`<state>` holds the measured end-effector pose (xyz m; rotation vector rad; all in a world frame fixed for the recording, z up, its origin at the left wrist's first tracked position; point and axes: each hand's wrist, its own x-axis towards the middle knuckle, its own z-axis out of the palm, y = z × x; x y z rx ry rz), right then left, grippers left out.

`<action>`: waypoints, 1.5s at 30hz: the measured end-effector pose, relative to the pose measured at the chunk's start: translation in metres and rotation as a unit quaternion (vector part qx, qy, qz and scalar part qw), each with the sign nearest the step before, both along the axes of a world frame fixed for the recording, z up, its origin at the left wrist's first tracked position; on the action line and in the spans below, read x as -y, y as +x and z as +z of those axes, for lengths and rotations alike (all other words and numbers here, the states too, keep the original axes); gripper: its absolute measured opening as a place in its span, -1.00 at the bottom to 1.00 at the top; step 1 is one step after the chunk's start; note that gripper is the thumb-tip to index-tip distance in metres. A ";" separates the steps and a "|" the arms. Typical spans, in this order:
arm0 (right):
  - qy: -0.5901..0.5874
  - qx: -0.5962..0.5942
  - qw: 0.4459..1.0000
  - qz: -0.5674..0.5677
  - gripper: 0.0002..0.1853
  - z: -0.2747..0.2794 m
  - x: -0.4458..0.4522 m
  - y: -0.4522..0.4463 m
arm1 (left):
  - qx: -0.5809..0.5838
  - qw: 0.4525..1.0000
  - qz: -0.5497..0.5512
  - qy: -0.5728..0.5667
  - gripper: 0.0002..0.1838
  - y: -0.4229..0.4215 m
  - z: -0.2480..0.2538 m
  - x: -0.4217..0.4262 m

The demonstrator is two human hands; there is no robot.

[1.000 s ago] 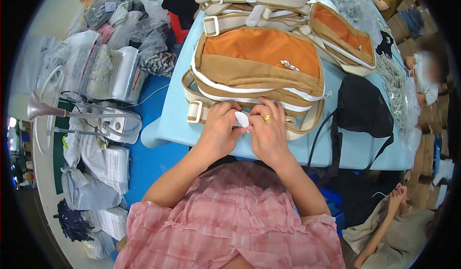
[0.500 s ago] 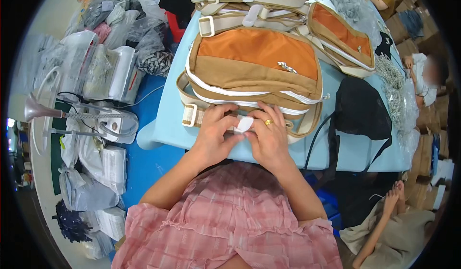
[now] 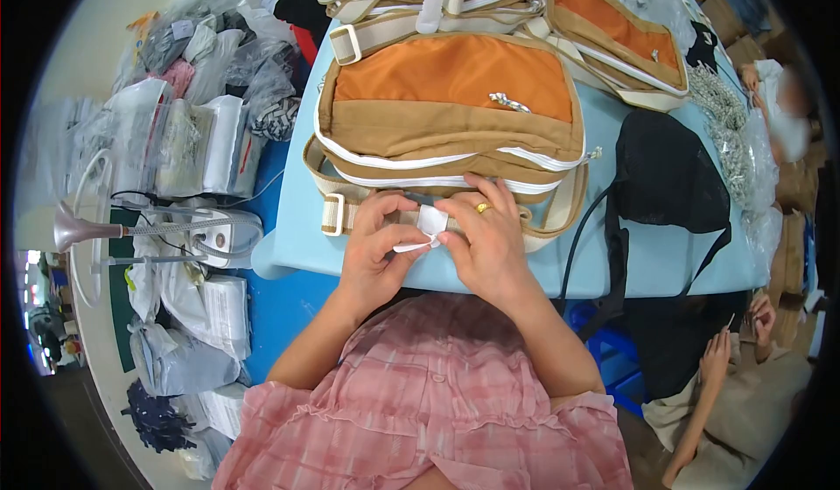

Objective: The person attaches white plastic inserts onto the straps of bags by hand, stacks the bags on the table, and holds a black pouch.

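Note:
A tan and orange bag with white zippers lies on the light blue table. At its front edge, both hands pinch a small white piece over the beige strap. My left hand is closed on the white piece from the left, with a thin white strip between its fingers. My right hand, with a gold ring, has its thumb and index finger closed on the right side of the piece. The parts under the fingertips are hidden.
More bags are stacked behind, and another orange bag lies at the right. A black cloth item with straps is right of my hands. A steamer and plastic-wrapped packages stand left. Another person's hands show lower right.
The white piece, earlier flat between my fingertips, now shows a folded-out strip at its lower left. My left fingers have spread a little around it. The view has shifted slightly.

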<state>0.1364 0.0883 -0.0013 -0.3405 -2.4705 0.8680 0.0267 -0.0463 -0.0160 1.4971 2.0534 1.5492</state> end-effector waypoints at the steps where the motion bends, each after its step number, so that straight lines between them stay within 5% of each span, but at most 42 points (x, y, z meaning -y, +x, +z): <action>1: -0.008 0.000 1.000 0.004 -0.71 0.000 -0.001 0.000 | -0.021 1.000 0.000 0.003 -0.79 0.000 0.000 0.000; 13: -0.030 0.000 1.000 0.004 -0.78 -0.001 -0.007 0.000 | -0.167 0.986 -0.012 0.004 -0.61 0.006 0.001 0.000; 24: -0.032 -0.054 0.997 -0.035 -0.82 -0.011 -0.007 -0.007 | -0.182 0.980 0.062 -0.045 -0.78 0.017 0.019 -0.023; 32: -0.004 -0.028 1.000 -0.012 -0.78 -0.011 -0.006 -0.006 | -0.042 0.996 0.056 -0.049 -0.83 0.005 0.005 -0.019; 45: -0.011 -0.014 1.000 -0.014 -0.72 0.013 -0.012 -0.007 | -0.032 0.999 0.033 0.025 -0.71 0.004 0.001 -0.019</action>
